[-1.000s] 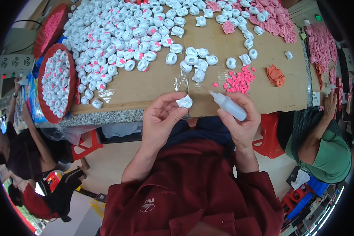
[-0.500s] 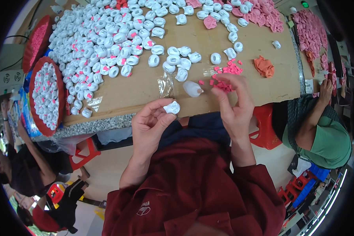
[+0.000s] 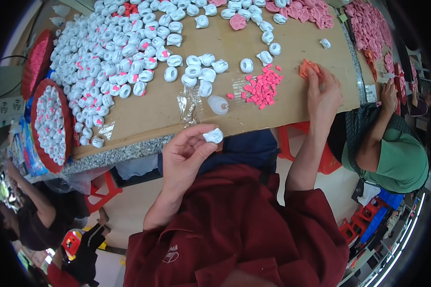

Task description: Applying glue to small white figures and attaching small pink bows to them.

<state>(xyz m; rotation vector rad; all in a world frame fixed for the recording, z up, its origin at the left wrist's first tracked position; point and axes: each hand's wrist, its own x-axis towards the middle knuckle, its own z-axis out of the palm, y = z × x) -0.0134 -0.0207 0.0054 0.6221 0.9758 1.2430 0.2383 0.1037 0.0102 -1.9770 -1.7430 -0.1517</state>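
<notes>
My left hand (image 3: 187,153) pinches a small white cat-head piece (image 3: 213,136) between thumb and fingertips, just off the table's near edge. Over on the right, my right hand (image 3: 324,95) has its fingertips closed on a crumpled orange cloth (image 3: 307,68) lying on the cardboard. Between the hands, small pink bow-shaped bits (image 3: 262,88) lie in a loose heap. Beside them a translucent squeeze bottle (image 3: 219,104) rests on its side. Several matching white pieces (image 3: 193,71) lie beyond the bottle.
White pieces, some with pink bows, cover the table's left (image 3: 124,52). A red tray (image 3: 67,129) holds more; another red tray (image 3: 47,43) holds pink bits. Soft pink pieces (image 3: 306,13) lie at the far right. A person in green (image 3: 392,148) works on the right; others are at left.
My right hand has moved right, from above the pink bits to the orange cloth, and closed on it. My left hand still holds the white piece. The view has shifted slightly.
</notes>
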